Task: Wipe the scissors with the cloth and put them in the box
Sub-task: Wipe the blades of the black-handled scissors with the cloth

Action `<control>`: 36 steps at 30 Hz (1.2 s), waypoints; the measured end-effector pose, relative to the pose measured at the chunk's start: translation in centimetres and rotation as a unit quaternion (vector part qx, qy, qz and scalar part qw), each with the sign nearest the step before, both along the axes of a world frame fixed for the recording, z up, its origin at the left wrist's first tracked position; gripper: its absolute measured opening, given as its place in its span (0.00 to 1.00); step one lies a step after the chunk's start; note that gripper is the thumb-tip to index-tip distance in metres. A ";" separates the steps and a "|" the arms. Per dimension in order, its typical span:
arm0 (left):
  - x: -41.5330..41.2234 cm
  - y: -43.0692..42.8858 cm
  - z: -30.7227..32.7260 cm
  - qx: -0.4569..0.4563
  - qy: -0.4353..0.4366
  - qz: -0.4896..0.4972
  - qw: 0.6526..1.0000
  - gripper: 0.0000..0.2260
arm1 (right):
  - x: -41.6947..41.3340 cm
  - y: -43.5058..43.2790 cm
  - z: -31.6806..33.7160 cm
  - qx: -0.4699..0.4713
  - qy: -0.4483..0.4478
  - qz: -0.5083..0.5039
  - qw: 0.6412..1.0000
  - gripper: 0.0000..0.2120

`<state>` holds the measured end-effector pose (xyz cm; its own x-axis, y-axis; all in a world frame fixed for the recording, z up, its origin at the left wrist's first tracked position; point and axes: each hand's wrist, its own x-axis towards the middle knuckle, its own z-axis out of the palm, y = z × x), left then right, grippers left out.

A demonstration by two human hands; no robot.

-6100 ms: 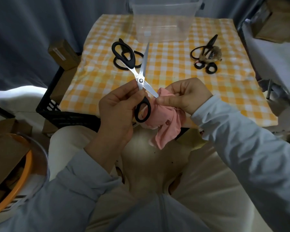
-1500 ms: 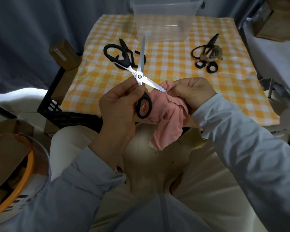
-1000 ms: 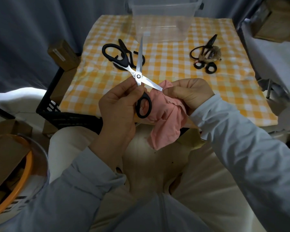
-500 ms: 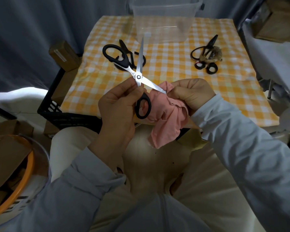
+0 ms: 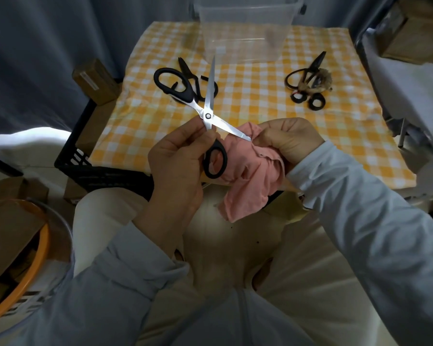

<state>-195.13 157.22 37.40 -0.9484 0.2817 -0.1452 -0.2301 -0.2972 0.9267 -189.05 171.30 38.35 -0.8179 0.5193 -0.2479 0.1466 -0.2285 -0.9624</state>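
Wiping: open scissors (image 5: 208,116) held over the lap, one blade tip in pink cloth (image 5: 250,176).
Left hand (image 5: 178,158): fingers pinch scissors below pivot.
Right hand (image 5: 288,138): fingers bunch cloth.
Handling: rigid, sharp; judged safest by the handles.

left hand (image 5: 178,158): we hold it raised over our lap, thumb and fingers pinching the scissors (image 5: 208,116) just below the pivot | right hand (image 5: 288,141): fingers curled, we clutch the cloth (image 5: 248,176) against one blade tip | forearms: sleeved, angled inward

The top edge cuts off the box (image 5: 245,33); the scissors (image 5: 208,116) partly hide a second pair (image 5: 185,69).
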 end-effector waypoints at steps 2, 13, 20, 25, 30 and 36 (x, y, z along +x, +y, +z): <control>0.0 0.1 0.1 -0.006 0.006 0.002 1.000 0.10 | -0.1 -0.1 -0.1 -0.010 0.004 -0.012 1.000 0.15; -0.1 -0.1 0.0 0.003 0.001 0.010 1.000 0.12 | -0.2 0.1 -0.5 0.012 0.023 0.004 1.000 0.14; -0.1 -0.1 0.0 -0.004 0.006 0.014 1.000 0.11 | -0.2 0.1 -0.8 0.021 0.029 0.031 0.999 0.04; -0.2 0.0 0.3 0.016 -0.002 0.023 1.000 0.10 | -0.6 -0.4 -1.2 0.164 0.060 0.010 0.985 0.10; -0.2 0.1 0.5 0.031 -0.004 0.019 0.999 0.11 | -0.8 -0.7 -1.7 0.195 0.099 -0.051 0.974 0.17; 0.6 0.5 -0.1 0.017 -0.009 0.024 1.000 0.09 | -1.6 -1.0 -2.5 0.093 0.071 -0.172 0.978 0.18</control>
<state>-194.52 157.73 37.26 -0.9583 0.2405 -0.1541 -0.2320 -0.3403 0.9112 -190.65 170.31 35.86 -0.6060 0.7953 -0.0189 -0.0463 -0.0590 -0.9972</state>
